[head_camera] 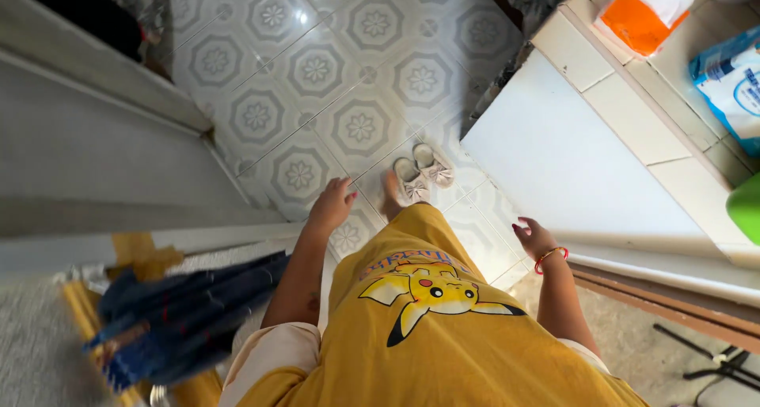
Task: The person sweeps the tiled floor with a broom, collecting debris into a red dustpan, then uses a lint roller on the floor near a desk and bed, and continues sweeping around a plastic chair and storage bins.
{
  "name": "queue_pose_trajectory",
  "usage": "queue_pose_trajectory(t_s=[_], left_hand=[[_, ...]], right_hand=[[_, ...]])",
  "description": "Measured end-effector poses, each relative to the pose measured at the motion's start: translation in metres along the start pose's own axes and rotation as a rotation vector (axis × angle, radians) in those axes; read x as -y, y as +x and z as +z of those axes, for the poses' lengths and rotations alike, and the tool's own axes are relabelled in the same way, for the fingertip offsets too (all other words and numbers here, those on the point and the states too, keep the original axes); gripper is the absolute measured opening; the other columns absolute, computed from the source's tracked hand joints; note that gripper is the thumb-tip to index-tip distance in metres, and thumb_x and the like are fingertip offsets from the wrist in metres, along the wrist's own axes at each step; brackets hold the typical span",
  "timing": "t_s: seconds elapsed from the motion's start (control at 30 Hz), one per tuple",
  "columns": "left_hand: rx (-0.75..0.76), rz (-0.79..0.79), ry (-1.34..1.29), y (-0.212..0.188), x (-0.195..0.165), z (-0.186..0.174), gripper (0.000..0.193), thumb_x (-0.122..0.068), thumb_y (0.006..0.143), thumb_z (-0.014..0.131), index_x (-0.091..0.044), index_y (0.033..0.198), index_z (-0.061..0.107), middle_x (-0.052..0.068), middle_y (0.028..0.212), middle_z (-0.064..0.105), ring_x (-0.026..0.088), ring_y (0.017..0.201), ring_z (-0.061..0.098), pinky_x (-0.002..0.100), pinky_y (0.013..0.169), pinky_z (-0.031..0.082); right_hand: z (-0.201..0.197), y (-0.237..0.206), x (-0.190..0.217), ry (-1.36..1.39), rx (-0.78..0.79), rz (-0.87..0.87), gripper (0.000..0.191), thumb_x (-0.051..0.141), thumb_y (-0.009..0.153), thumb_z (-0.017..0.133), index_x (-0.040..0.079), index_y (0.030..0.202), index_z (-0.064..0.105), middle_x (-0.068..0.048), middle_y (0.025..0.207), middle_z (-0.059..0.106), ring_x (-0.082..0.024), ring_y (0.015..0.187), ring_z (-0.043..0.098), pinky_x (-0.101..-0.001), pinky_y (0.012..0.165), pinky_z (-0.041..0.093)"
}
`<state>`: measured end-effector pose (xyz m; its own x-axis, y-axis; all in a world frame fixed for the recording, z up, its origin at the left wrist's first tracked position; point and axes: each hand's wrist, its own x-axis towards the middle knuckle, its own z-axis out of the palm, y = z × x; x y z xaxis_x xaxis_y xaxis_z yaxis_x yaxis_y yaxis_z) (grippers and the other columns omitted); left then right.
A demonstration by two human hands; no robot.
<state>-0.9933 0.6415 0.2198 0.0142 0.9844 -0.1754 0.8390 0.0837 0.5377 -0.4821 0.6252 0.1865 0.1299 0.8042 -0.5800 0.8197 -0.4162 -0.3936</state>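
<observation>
You are looking straight down your own body, in a yellow shirt (427, 328) with a cartoon print, at a patterned tile floor (317, 66). Both hands hang empty and apart, fingers loosely curled. Your left hand (331, 203) swings out over the floor; your right hand (534, 237), with a red bracelet (550, 256) at the wrist, hovers near the edge of a white tiled counter (554, 154) on the right. Just ahead of your one visible foot, a pair of pale slippers with bows (422, 172) sits side by side on the floor, toes pointing away. To your near left a dark blue folded umbrella (182, 320) leans beside a yellow frame. An orange packet (637, 19) and a blue-and-white package (732, 82) rest far right on the counter. Step squarely toward the slippers, sliding each foot in heel-last, and keep your right hand near the counter for balance.
</observation>
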Motion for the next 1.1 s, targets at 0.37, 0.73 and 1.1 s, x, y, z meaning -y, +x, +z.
queue_pose_trajectory(t_s=[0.37, 0.73, 1.1], left_hand=[[0.202, 0.088, 0.014, 0.036, 0.021, 0.009, 0.051, -0.027, 0.095, 0.064, -0.008, 0.141, 0.05, 0.019, 0.143, 0.052, 0.039, 0.129, 0.055, 0.048, 0.101, 0.049], [0.158, 0.323, -0.123, 0.141, -0.051, 0.019, 0.053, -0.024, 0.098, 0.063, -0.007, 0.145, 0.047, 0.019, 0.145, 0.052, 0.04, 0.132, 0.053, 0.047, 0.104, 0.049], [0.271, 0.414, -0.161, 0.243, -0.168, 0.047, 0.051, -0.027, 0.099, 0.059, -0.011, 0.146, 0.047, 0.014, 0.149, 0.051, 0.037, 0.132, 0.054, 0.045, 0.101, 0.05]], right_hand=[[0.023, 0.0, 0.032, 0.143, -0.025, 0.039, 0.051, 0.044, 0.096, 0.063, 0.019, 0.141, 0.06, -0.014, 0.116, 0.076, -0.029, 0.108, 0.072, -0.0392, 0.091, 0.054], [-0.036, -0.019, 0.038, 0.408, -0.346, -0.08, 0.043, 0.025, 0.101, 0.063, 0.009, 0.14, 0.06, -0.016, 0.115, 0.074, -0.025, 0.101, 0.073, -0.036, 0.088, 0.056], [-0.095, -0.021, -0.01, 0.321, -0.478, -0.058, 0.044, 0.025, 0.099, 0.067, 0.009, 0.139, 0.06, -0.019, 0.119, 0.073, -0.03, 0.109, 0.07, -0.0395, 0.09, 0.057]])
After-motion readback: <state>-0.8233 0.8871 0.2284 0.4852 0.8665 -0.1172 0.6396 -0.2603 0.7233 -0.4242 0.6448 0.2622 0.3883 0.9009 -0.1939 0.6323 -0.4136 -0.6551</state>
